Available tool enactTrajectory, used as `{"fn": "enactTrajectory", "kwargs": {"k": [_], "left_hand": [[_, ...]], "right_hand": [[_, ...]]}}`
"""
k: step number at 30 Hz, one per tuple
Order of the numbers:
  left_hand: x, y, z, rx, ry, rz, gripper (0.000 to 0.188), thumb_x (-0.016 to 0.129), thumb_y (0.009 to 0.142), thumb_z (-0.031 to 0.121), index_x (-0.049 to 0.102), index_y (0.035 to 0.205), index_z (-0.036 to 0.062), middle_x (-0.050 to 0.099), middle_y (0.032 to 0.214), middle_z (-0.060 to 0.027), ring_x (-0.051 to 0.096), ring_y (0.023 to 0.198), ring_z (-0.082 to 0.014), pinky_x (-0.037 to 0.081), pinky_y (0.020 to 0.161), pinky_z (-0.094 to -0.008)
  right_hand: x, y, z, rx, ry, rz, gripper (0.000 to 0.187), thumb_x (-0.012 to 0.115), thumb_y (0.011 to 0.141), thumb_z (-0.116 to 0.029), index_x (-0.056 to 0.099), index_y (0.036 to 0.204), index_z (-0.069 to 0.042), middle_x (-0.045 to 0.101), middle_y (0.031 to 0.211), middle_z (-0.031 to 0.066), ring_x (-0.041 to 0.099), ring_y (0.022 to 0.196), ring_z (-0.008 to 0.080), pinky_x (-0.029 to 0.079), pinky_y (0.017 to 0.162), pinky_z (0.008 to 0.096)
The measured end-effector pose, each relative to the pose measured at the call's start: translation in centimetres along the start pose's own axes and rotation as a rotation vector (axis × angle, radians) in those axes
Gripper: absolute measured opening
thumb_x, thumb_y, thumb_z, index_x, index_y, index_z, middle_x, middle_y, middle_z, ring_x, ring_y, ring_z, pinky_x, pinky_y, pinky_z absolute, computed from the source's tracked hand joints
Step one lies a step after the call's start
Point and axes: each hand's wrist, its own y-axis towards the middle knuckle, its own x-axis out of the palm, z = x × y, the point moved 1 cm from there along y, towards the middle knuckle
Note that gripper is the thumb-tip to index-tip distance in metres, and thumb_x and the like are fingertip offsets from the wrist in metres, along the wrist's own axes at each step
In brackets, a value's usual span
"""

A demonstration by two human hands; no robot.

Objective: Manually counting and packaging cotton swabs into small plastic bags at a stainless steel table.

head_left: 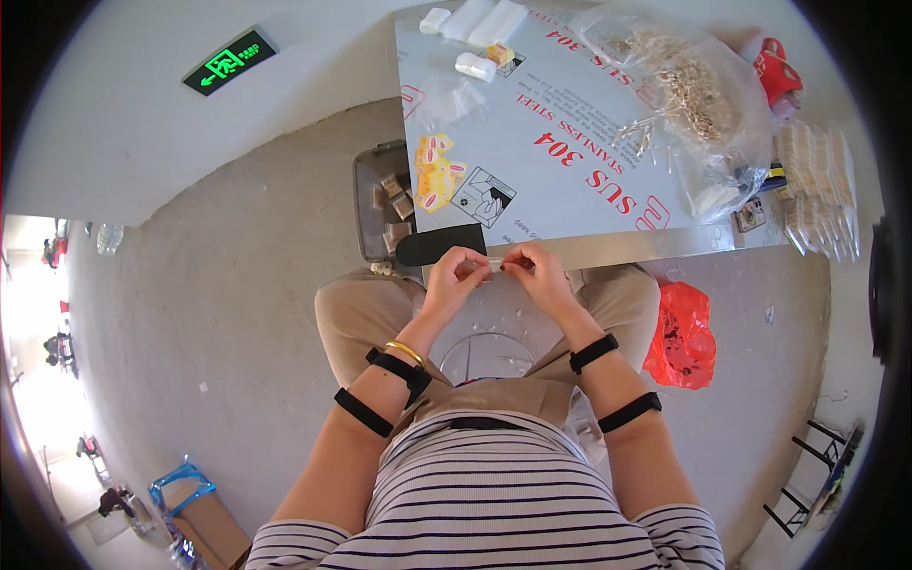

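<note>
At the table's near edge, my left hand [458,280] and my right hand [540,277] are brought close together, fingertips pinched. Between them is a small, whitish, partly see-through piece [495,267], gripped from both sides; it is too small for me to tell its kind. A black flat pad [439,245] lies on the table edge just beyond my left hand. Past it is a cluster of yellow-and-white printed paper pieces [436,176]. The table [494,142] is covered with a pale printed protective film.
A large clear bag of thin golden pieces [698,95] lies at the far right, beside stacked clear packets [817,180]. White plastic rolls [484,21] lie at the back. A grey bin [370,214] with small brown packs stands left of the table; a red bag [682,337] lies right.
</note>
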Motion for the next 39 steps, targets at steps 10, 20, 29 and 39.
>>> {"fn": "enactTrajectory", "kwargs": {"k": [10,20,29,39], "left_hand": [[0.0,0.9,1.2,-0.022,0.062,-0.083,0.010,0.070,0.090,0.002,0.062,0.095,0.0008,0.067,0.098,-0.0045,0.067,0.075,-0.0096,0.053,0.063,-0.0224],[-0.3,1.4,0.4,-0.037,-0.019,-0.128,0.009,0.071,0.090,0.006,0.065,0.095,0.0013,0.069,0.085,-0.0035,0.066,0.073,-0.0089,0.052,0.063,-0.0228],[-0.2,-0.1,2.6,-0.054,0.113,-0.153,0.012,0.072,0.091,0.009,0.066,0.100,0.0029,0.070,0.085,-0.0036,0.069,0.074,-0.0090,0.051,0.063,-0.0225],[-0.4,-5.6,10.0,0.108,0.145,-0.012,0.009,0.072,0.090,0.007,0.070,0.095,-0.0001,0.074,0.097,-0.0066,0.070,0.074,-0.0095,0.052,0.063,-0.0232]], "right_hand": [[-0.5,0.9,0.0,0.016,-0.047,-0.047,0.010,0.072,0.084,-0.004,0.064,0.089,0.000,0.061,0.088,0.0116,0.065,0.076,0.0244,0.052,0.068,0.0333],[-0.5,0.7,0.4,0.039,-0.089,-0.086,0.010,0.069,0.087,-0.008,0.063,0.090,-0.001,0.063,0.088,0.0146,0.064,0.080,0.0319,0.050,0.070,0.0392],[-0.5,-0.3,-0.9,0.070,-0.028,-0.070,0.012,0.069,0.087,-0.010,0.064,0.092,0.001,0.066,0.090,0.0131,0.063,0.078,0.0273,0.050,0.070,0.0370],[-3.0,-3.4,-10.1,-0.184,-0.113,-0.027,0.007,0.068,0.085,-0.004,0.065,0.091,-0.001,0.062,0.085,0.0112,0.062,0.078,0.0253,0.049,0.070,0.0353]]}}
